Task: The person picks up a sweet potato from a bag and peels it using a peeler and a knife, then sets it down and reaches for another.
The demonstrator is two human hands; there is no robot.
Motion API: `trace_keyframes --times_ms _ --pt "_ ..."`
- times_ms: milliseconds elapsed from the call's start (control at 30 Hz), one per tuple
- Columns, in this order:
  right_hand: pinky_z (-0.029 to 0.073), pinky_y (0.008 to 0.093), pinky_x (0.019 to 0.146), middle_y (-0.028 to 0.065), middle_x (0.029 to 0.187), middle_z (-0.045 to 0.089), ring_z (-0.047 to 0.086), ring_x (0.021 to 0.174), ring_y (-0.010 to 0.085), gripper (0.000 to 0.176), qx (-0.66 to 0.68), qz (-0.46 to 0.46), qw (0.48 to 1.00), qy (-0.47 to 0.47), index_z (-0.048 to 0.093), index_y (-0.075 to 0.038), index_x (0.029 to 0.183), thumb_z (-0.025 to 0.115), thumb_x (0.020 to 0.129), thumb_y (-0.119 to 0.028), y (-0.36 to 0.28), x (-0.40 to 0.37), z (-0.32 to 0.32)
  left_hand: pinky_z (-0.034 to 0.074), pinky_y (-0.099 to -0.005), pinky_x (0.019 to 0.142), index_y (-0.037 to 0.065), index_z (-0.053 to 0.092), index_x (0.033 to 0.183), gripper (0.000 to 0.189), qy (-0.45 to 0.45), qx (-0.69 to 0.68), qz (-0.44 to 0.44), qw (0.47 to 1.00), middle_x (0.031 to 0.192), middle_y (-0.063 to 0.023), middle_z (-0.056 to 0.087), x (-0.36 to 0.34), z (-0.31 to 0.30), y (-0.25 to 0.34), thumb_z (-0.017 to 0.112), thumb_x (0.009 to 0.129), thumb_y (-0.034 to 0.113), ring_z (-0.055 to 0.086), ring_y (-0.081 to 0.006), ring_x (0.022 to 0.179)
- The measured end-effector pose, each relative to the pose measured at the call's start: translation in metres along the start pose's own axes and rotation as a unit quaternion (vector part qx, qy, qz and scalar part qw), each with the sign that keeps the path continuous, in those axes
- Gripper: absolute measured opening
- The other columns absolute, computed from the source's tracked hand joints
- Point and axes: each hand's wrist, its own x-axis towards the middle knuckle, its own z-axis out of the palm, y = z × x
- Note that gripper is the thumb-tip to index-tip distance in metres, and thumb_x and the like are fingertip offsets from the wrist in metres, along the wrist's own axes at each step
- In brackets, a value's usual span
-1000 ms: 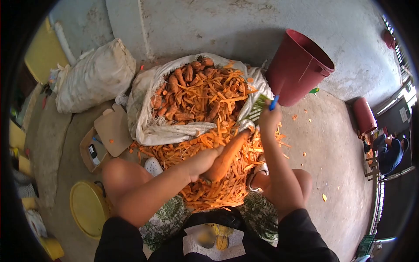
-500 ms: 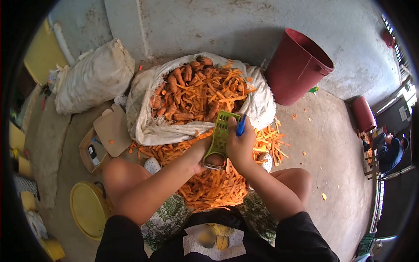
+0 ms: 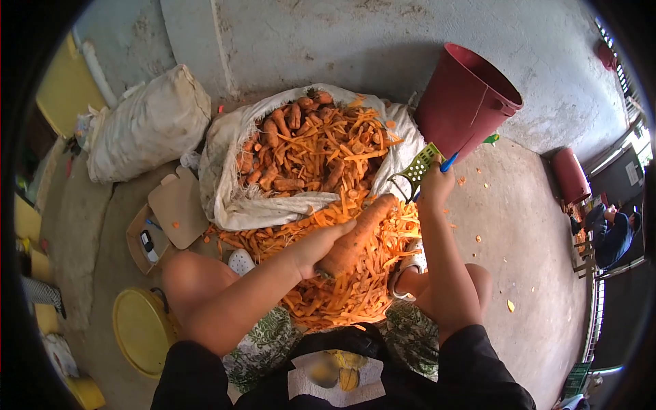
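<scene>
A large orange carrot is gripped in my left hand, its thick end toward me and its narrow end pointing up to the right. My right hand is closed around a green peeler with a holed body, held apart from the carrot. A blue handle also sticks out of that fist; what it belongs to is mostly hidden. Below the carrot, between my legs, lies a heap of carrot strips. Beyond it an open white sack holds whole carrots and more strips.
A tall red bin stands against the wall at the back right. To the left are a full white sack, an open cardboard box and a yellow-lidded bucket. Another person sits far right.
My right hand has swung up and right with the peeler, away from my left hand. The carrot, mostly hidden before, now shows along its length, tilted up to the right.
</scene>
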Motion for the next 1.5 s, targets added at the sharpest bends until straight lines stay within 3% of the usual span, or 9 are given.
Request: trace_keyframes --times_ms 133,233,267,467,867,1133,1300,1400,1500 --pt "0.025 0.0206 0.042 -0.006 0.055 0.04 0.033 0.046 0.0037 0.021 0.096 0.087 0.979 -0.154 0.051 -0.006 0.071 0.05 0.086 -0.021 -0.06 -0.065 0.005 0.05 -0.0312 0.061 0.0 0.05 0.099 0.035 0.007 -0.094 0.008 0.996 0.086 -0.0122 0.058 0.007 -0.008 0.004 0.042 0.088 0.033 0.06 -0.019 0.069" --pt "0.032 0.0198 0.046 -0.0019 0.062 0.048 0.041 0.052 0.0044 0.023 0.053 0.019 0.972 -0.227 0.053 0.0 0.088 0.048 0.088 -0.023 -0.067 -0.105 0.008 0.051 -0.0313 0.063 0.001 0.05 0.1 0.032 -0.008 -0.125 0.038 0.991 0.087 -0.011 0.059 0.018 -0.016 -0.002 0.042 0.088 0.031 0.06 -0.0199 0.074" --pt "0.035 0.0256 0.043 0.0023 0.057 0.047 0.042 0.046 0.0094 0.024 0.045 -0.011 0.969 -0.243 0.046 -0.003 0.079 0.046 0.088 -0.024 -0.067 -0.113 0.01 0.051 -0.0311 0.063 0.002 0.05 0.101 0.032 -0.047 -0.16 0.062 0.984 0.087 -0.0105 0.059 0.02 -0.018 -0.003 0.042 0.088 0.03 0.06 -0.0197 0.075" --pt "0.032 0.0309 0.043 0.008 0.051 0.041 0.038 0.043 0.0159 0.027 -0.055 -0.079 0.964 -0.248 0.041 -0.002 0.073 0.047 0.088 -0.023 -0.056 -0.126 0.012 0.052 -0.0311 0.06 0.002 0.048 0.101 0.028 -0.018 -0.19 0.048 0.981 0.088 -0.01 0.058 0.02 -0.015 -0.009 0.038 0.089 0.024 0.06 -0.0185 0.073" --pt "0.033 0.0341 0.044 0.0111 0.051 0.044 0.041 0.044 0.0203 0.023 -0.124 -0.102 0.96 -0.229 0.044 -0.001 0.074 0.046 0.087 -0.02 -0.048 -0.117 0.008 0.051 -0.0287 0.056 0.001 0.047 0.099 0.028 0.029 -0.123 0.068 0.99 0.08 -0.0083 0.057 0.025 -0.009 -0.008 0.031 0.091 0.023 0.059 -0.0163 0.064" --pt "0.034 0.0324 0.045 0.0074 0.052 0.047 0.041 0.045 0.0158 0.029 -0.164 -0.022 0.985 0.039 0.05 0.0 0.071 0.046 0.087 -0.024 0.039 0.015 -0.005 0.049 -0.0281 0.057 0.002 0.047 0.1 0.035 0.0 0.035 0.003 0.999 0.079 -0.008 0.056 -0.004 0.009 -0.004 0.032 0.092 0.033 0.058 -0.0144 0.067" --pt "0.024 0.0219 0.041 -0.0058 0.051 0.036 0.031 0.044 0.004 0.025 0.063 0.033 0.993 -0.1 0.047 -0.008 0.065 0.049 0.087 -0.019 -0.044 -0.037 0.004 0.05 -0.0294 0.058 0.003 0.047 0.102 0.037 0.023 -0.074 0.011 0.997 0.083 -0.0083 0.057 0.007 -0.011 -0.006 0.037 0.09 0.036 0.058 -0.0144 0.07" --pt "0.027 0.0204 0.042 -0.0037 0.055 0.044 0.037 0.046 0.0044 0.023 0.057 0.083 0.972 -0.213 0.052 -0.006 0.075 0.051 0.086 -0.026 -0.065 -0.091 0.008 0.05 -0.0296 0.059 0.003 0.048 0.102 0.034 0.05 -0.094 0.052 0.993 0.084 -0.0077 0.058 0.018 -0.013 -0.01 0.037 0.09 0.033 0.059 -0.0159 0.071" --pt "0.033 0.0278 0.042 0.0042 0.053 0.046 0.041 0.044 0.0117 0.021 0.008 -0.002 0.964 -0.266 0.046 -0.003 0.076 0.047 0.087 -0.021 -0.067 -0.124 0.011 0.051 -0.0291 0.059 0.004 0.049 0.102 0.029 -0.037 -0.176 0.066 0.981 0.086 -0.0072 0.058 0.015 -0.016 -0.008 0.038 0.089 0.028 0.06 -0.0169 0.073"
